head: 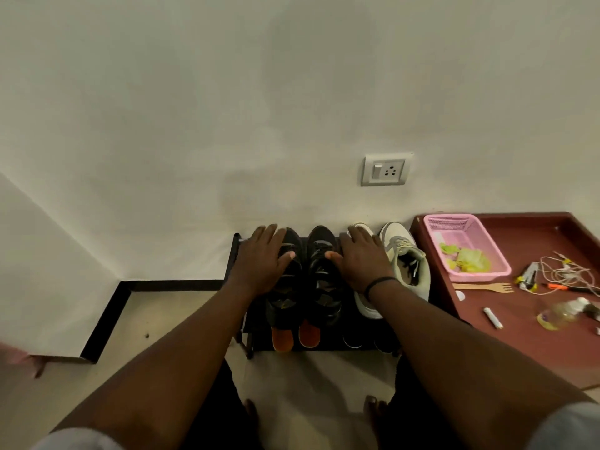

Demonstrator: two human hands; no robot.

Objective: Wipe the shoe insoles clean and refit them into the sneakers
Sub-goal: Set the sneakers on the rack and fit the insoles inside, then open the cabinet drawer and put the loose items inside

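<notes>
Sneakers, a black pair, sit side by side on the top shelf of a low black shoe rack against the white wall, toes toward the wall; the person stands over them with both arms stretched down. The left hand lies flat, palm down, fingers spread and open, over the outer side of the left-hand black shoe; the right hand, likewise flat with fingers spread, hovers or rests over the gap between the right-hand black shoe and a white sneaker beside it; neither hand pinches anything, and whether the palms actually touch the shoes I cannot tell. A dark band circles the right wrist. A second pale sneaker stands just beyond, at the rack's right end. On the lower shelf two orange soles poke out beneath the black pair; no loose insole shows, so any insoles are hidden inside the shoes. To the right stands a maroon table carrying a pink basket, a wooden fork and a tangle of cable; a wall socket sits above the rack.
</notes>
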